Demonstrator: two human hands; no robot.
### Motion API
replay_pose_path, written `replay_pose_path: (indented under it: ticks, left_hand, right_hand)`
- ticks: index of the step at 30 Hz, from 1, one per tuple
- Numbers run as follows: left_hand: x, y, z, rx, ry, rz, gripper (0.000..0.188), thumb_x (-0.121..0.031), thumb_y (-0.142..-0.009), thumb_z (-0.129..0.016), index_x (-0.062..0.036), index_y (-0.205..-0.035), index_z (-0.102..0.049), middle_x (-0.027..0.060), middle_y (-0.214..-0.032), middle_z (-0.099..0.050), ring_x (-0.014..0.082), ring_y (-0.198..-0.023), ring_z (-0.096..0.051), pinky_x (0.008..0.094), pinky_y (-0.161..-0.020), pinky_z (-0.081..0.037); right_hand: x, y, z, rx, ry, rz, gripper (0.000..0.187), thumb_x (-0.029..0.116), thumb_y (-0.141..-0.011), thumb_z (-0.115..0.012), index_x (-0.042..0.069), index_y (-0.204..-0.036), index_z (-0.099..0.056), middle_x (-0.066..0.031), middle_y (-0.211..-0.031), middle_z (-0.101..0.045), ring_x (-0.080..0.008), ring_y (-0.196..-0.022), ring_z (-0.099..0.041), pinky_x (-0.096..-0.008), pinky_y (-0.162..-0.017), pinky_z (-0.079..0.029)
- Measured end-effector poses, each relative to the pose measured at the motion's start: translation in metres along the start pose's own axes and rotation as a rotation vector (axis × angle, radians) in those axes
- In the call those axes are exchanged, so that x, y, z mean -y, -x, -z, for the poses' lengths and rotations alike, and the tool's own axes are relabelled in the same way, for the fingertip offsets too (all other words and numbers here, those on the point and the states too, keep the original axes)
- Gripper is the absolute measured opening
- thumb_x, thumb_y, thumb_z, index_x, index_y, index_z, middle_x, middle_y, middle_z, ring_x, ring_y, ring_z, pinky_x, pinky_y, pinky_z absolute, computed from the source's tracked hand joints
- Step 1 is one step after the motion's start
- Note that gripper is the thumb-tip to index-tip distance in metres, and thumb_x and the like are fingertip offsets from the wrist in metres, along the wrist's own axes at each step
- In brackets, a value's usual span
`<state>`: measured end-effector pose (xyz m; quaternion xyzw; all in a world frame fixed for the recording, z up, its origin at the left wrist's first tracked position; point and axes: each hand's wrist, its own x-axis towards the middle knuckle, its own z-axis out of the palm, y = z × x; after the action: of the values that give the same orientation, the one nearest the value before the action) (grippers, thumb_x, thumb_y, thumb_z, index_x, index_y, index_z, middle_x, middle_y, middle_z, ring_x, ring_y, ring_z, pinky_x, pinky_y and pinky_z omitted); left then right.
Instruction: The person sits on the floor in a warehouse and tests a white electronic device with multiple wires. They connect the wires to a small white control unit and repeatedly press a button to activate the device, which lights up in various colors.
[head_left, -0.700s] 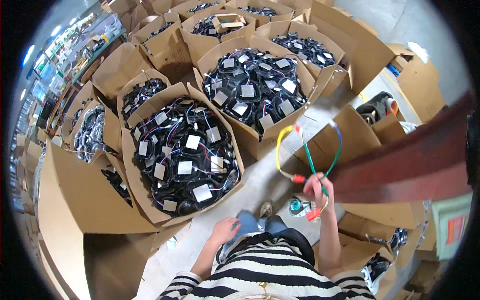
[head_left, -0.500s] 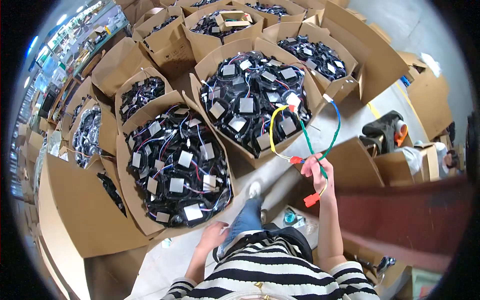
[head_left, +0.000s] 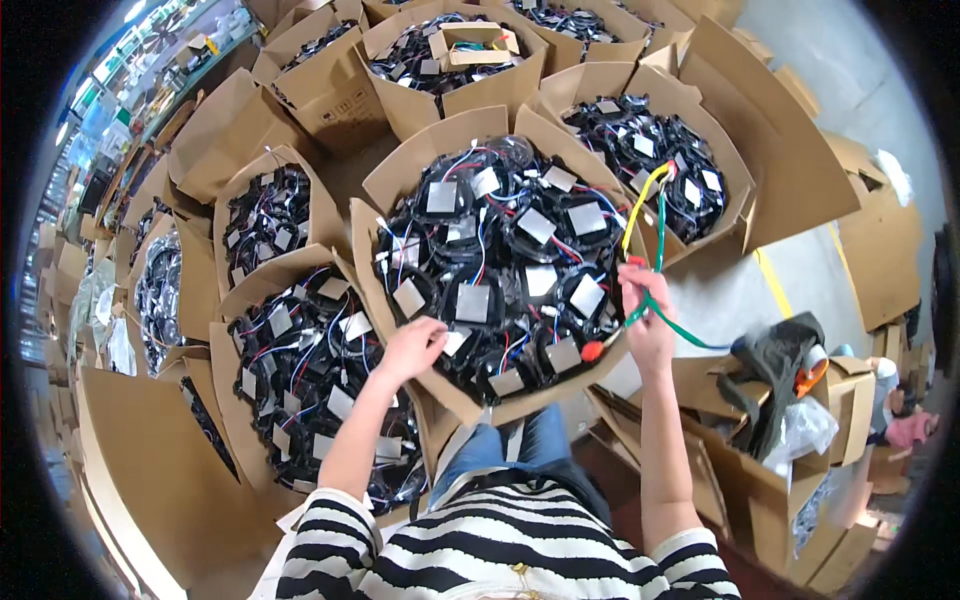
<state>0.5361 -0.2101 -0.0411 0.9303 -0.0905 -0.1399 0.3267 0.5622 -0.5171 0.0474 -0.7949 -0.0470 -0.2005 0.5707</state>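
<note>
My right hand (head_left: 648, 315) is closed around a wire harness (head_left: 661, 235) with yellow, green and blue wires and red connectors. The harness hangs over the right edge of a large cardboard box (head_left: 432, 155), its loose ends spreading up and down from my fingers. Inside that box lie many black cable bundles (head_left: 460, 262) with pale square labels and thin red, white and blue leads. My left hand (head_left: 413, 348) reaches over the box's near left edge, fingers apart, beside a pale label; whether it touches the bundle I cannot tell.
More open cartons of black bundles stand around, one at the near left (head_left: 310, 385) and one at the right (head_left: 655, 150). A small cardboard tray (head_left: 475, 45) rests on the far carton. At the right, a carton holds dark cloth (head_left: 775, 370) and an orange-cored roll (head_left: 811, 375).
I have stepped up to the middle box. My left hand rose from my side to its near edge. My right hand still holds the harness, now over the box's right edge.
</note>
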Motion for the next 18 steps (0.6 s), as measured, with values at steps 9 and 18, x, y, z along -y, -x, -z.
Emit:
replay_pose_path:
  ticks: [9, 18]
  left_hand:
    - [0.081, -0.217, 0.053, -0.379, -0.327, -0.012, 0.035, -0.025, -0.07, -0.058, -0.0053, -0.097, -0.047, 0.0125, -0.099, -0.05, 0.029, -0.093, -0.048, 0.037, -0.078, -0.041]
    - [0.209, -0.32, 0.085, -0.529, -0.572, 0.277, 0.054, -0.029, -0.068, -0.06, -0.0038, -0.111, -0.04, 0.0116, -0.116, -0.042, 0.0275, -0.104, -0.044, 0.0389, -0.087, -0.034]
  right_hand:
    - [-0.12, -0.19, -0.066, 0.038, 0.076, 0.136, 0.016, 0.004, -0.075, -0.055, 0.002, -0.089, -0.046, -0.01, -0.094, -0.055, -0.0125, -0.072, -0.049, -0.0237, -0.068, -0.042]
    - [-0.214, -0.303, -0.165, 0.187, 0.275, 0.142, 0.014, 0.013, -0.077, -0.055, 0.005, -0.087, -0.049, -0.0098, -0.066, -0.054, -0.0228, -0.058, -0.053, -0.0268, -0.054, -0.042]
